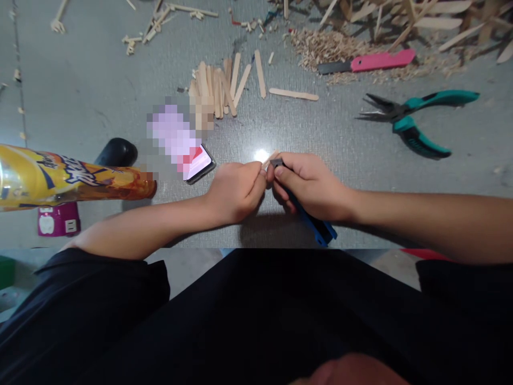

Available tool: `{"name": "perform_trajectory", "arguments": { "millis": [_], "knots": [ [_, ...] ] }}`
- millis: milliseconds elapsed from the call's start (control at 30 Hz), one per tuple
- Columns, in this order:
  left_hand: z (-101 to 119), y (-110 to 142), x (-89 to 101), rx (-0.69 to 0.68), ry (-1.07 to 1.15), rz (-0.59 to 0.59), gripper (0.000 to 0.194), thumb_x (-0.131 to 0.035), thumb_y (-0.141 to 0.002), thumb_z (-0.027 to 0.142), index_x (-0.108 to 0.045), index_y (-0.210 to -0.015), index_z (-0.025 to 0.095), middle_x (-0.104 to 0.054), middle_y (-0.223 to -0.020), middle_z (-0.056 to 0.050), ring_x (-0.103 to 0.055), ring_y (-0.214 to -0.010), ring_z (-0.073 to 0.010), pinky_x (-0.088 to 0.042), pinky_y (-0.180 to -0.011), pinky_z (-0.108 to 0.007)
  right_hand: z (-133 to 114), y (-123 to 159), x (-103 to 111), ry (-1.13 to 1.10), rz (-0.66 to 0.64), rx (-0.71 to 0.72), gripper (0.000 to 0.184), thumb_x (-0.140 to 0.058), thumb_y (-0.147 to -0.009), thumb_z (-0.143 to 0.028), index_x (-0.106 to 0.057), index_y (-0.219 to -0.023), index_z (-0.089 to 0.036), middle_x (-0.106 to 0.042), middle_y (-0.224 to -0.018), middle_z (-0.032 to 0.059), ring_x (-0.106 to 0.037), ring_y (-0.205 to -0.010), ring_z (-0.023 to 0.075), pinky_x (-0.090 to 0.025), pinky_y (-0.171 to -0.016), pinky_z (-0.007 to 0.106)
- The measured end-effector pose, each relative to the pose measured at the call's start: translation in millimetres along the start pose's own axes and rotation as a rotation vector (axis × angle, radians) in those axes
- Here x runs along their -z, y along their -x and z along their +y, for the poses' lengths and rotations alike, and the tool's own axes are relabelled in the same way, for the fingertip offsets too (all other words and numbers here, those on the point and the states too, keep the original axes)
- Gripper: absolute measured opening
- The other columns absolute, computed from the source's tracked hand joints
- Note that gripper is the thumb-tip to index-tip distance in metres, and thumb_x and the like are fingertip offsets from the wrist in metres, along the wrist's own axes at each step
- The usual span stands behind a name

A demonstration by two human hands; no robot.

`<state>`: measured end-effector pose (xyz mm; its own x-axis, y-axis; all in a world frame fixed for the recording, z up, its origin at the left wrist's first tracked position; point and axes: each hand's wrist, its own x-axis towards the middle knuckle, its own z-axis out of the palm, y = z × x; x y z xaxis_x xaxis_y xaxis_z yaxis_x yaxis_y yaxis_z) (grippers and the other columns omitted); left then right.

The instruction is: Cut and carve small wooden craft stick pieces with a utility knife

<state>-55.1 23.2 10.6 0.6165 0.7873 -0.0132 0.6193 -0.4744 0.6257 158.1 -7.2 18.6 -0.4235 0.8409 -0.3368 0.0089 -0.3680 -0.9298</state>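
Observation:
My left hand [238,191] is closed around a thin wooden stick [272,156], most of it hidden by the fingers. Against it, my right hand [308,182] grips a blue-handled craft knife [317,227], its dark blade end [276,162] showing by the thumb and close to the stick. Both hands meet just above the table, near its front edge. Farther back, beyond the hands, lies a bunch of wooden popsicle sticks [218,88], with a single popsicle stick [294,94] to their right.
A phone [199,166] lies left of my hands, by a yellow-labelled bottle [76,179], a black object [118,152] and a purple box [59,219]. Teal-handled pliers [417,117] rest at right. Behind are a pink knife [382,61], shavings [326,47] and piled sticks [436,23].

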Motion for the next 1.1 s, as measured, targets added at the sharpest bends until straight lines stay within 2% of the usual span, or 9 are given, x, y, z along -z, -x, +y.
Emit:
{"name": "perform_trajectory", "arguments": {
  "millis": [400, 567, 767, 967, 1100],
  "knots": [
    [-3, 1, 0.3, -0.012, 0.019, -0.005, 0.049, -0.038, -0.119, 0.048, -0.052, -0.077, 0.026, -0.059, -0.062, -0.003, -0.050, -0.057, -0.0182, -0.033, -0.062, -0.037, -1, -3, 3, -0.037, -0.038, -0.032, 0.030, -0.053, -0.120, -0.019, -0.061, -0.092, -0.025, -0.057, -0.059, -0.0065, -0.053, -0.043, 0.0120, -0.048, -0.046, 0.026],
    [-2, 0, 2.2, -0.004, 0.032, -0.013, 0.047, -0.040, -0.118, 0.044, -0.053, -0.077, 0.026, -0.058, -0.062, -0.002, -0.051, -0.057, -0.0176, -0.033, -0.062, -0.037, 0, -4, 5, -0.069, -0.063, -0.033, 0.028, -0.058, -0.121, -0.026, -0.062, -0.093, -0.024, -0.056, -0.059, -0.0066, -0.052, -0.043, 0.0124, -0.046, -0.046, 0.026],
    [-3, -4, 6.6, -0.015, 0.191, -0.009, 0.043, -0.043, -0.118, 0.041, -0.056, -0.080, 0.026, -0.057, -0.062, 0.000, -0.051, -0.057, -0.0174, -0.038, -0.062, -0.037, 1, -9, 13, -0.162, -0.138, -0.015, 0.027, -0.066, -0.119, -0.040, -0.062, -0.096, -0.025, -0.059, -0.063, -0.0069, -0.051, -0.041, 0.0131, -0.043, -0.042, 0.027],
    [-3, -5, 8.2, 0.030, 0.365, -0.016, 0.038, -0.046, -0.117, 0.035, -0.054, -0.081, 0.027, -0.057, -0.064, 0.001, -0.060, -0.066, -0.0195, -0.044, -0.065, -0.039, 0, -15, 20, -0.215, -0.204, 0.014, 0.025, -0.067, -0.118, -0.039, -0.064, -0.099, -0.024, -0.059, -0.064, -0.0076, -0.052, -0.039, 0.0124, -0.042, -0.040, 0.027],
    [-3, -7, 9.1, 0.046, 0.441, -0.039, 0.038, -0.046, -0.118, 0.036, -0.053, -0.081, 0.027, -0.059, -0.068, 0.000, -0.064, -0.070, -0.0200, -0.048, -0.067, -0.039, 0, -18, 24, -0.220, -0.230, 0.018, 0.030, -0.072, -0.117, -0.046, -0.064, -0.098, -0.024, -0.060, -0.065, -0.0075, -0.053, -0.040, 0.0119, -0.042, -0.040, 0.026]
  ]
}}
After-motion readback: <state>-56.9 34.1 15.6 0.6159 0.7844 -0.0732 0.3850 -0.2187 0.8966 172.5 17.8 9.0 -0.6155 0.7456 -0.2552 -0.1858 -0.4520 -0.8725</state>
